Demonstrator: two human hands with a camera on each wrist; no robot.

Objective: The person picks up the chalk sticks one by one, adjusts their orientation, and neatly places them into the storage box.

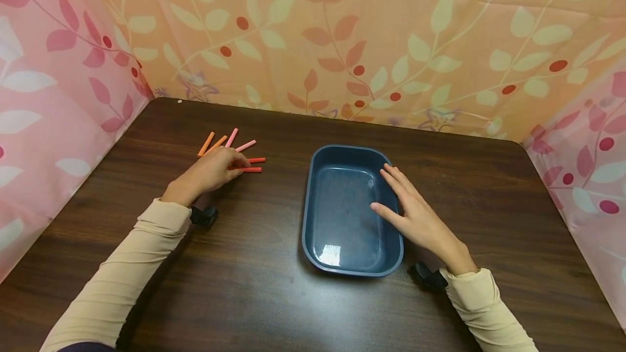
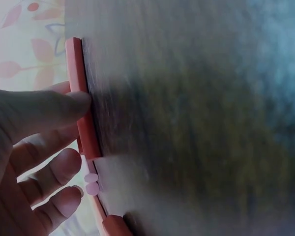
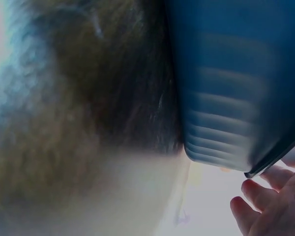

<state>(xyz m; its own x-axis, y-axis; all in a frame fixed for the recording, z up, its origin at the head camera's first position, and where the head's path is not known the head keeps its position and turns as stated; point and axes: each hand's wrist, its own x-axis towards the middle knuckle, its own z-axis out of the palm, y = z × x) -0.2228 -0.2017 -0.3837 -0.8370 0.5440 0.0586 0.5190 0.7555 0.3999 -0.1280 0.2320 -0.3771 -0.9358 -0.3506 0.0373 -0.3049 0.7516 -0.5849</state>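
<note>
Several short coloured sticks lie fanned out on the left side of the table. Orange sticks (image 1: pixel 206 144), pink sticks (image 1: pixel 232 138) and two red sticks (image 1: pixel 252 169) make up the fan. My left hand (image 1: pixel 209 170) is over its near side. In the left wrist view the thumb presses one red stick (image 2: pixel 91 137) against a finger behind it; the other fingers are loosely bent. A blue rectangular basin (image 1: pixel 307 221) with nothing in it stands mid-table. Across its right rim reaches my right hand (image 1: pixel 418 219), fingers extended, thumb over the inside. The right wrist view shows fingers (image 3: pixel 258 194) beside the rim.
The dark wooden table (image 1: pixel 235 287) is backed by a flowered cloth (image 1: pixel 303 31) and has cloth on both sides. A tiny white spot (image 1: pixel 180 101) shows at the table's far left edge. Black straps (image 1: pixel 204 216) sit at both wrists.
</note>
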